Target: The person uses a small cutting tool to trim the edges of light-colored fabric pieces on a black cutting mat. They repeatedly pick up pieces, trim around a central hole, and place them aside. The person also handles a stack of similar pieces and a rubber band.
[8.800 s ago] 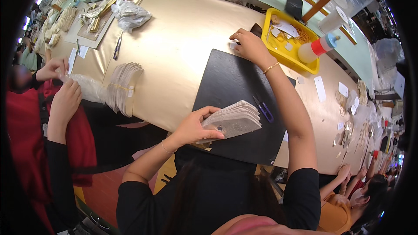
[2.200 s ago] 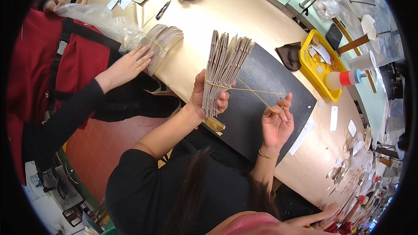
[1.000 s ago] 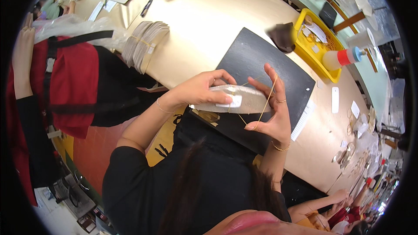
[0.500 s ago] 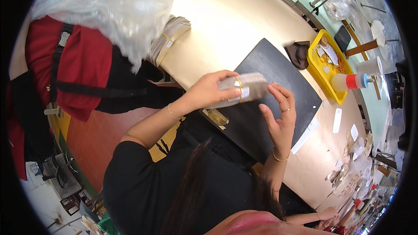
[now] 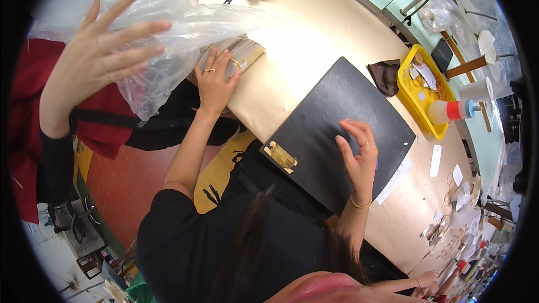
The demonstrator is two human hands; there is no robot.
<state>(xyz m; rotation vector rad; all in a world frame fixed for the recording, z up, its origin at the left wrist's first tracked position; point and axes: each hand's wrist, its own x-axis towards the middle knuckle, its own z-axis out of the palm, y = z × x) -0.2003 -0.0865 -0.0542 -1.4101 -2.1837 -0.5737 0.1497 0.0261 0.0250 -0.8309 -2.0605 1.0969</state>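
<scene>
My left hand [image 5: 214, 85] reaches out to the far left and rests on banded bundles of flat grey-beige pieces [image 5: 250, 51] at the table's edge. Its fingers are apart, on the near side of a yellow rubber band. Part of the bundles is hidden by that hand and by a clear plastic sheet [image 5: 191, 25]. My right hand [image 5: 362, 157] hovers over a black board [image 5: 337, 112], empty, with fingers slightly curved and thumb apart. A gold-coloured patch [image 5: 281, 157] marks the board's left corner.
Another person's spread hand [image 5: 106, 50] is at upper left by the plastic. Right of the board stand a yellow tray [image 5: 405, 81], a bottle with a red band [image 5: 449, 111] and a dark brown piece [image 5: 385, 76]. White tags [image 5: 435, 160] and small items lie farther right.
My left hand has carried the banded bundle from over the board leftward to the other bundles. My right hand has barely moved. The other person's hand has come into view, and the plastic has shifted.
</scene>
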